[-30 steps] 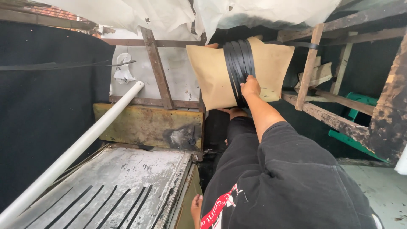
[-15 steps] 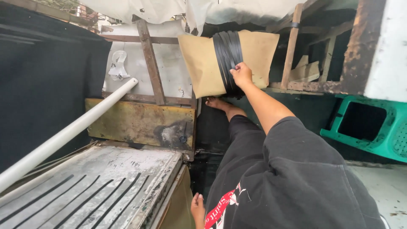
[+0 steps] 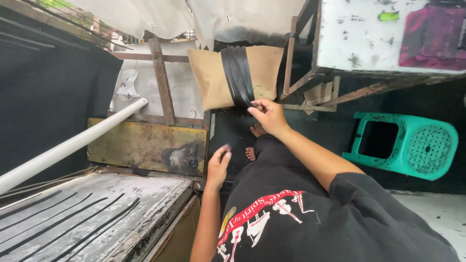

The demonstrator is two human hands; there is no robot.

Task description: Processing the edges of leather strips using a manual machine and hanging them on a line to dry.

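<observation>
The right hand (image 3: 269, 115) reaches forward with its fingertips pinched on the lower end of a bundle of black strips (image 3: 238, 75) wound around a single tan board (image 3: 264, 73), which hangs directly above the hand against a rusted metal frame (image 3: 162, 82). The left hand (image 3: 218, 165) hovers lower and nearer the body, fingers loosely spread and gripping nothing, just beside a scorched yellow panel (image 3: 141, 145) to its left. How many strips make up the bundle cannot be counted, as they overlap into one dark band. Further left of the left hand, one white pipe (image 3: 73, 145) slants across a worn metal table (image 3: 145, 194) bearing roughly five loose black strips (image 3: 73, 225), their ends cut off by the picture's edge. Two bare feet (image 3: 255, 140) show below the right hand, partly hidden by the person's dark trousers. Well to the right of that hand lies one green plastic stool (image 3: 407, 145), tipped on its side, beneath a paint-stained white board (image 3: 369, 34).
</observation>
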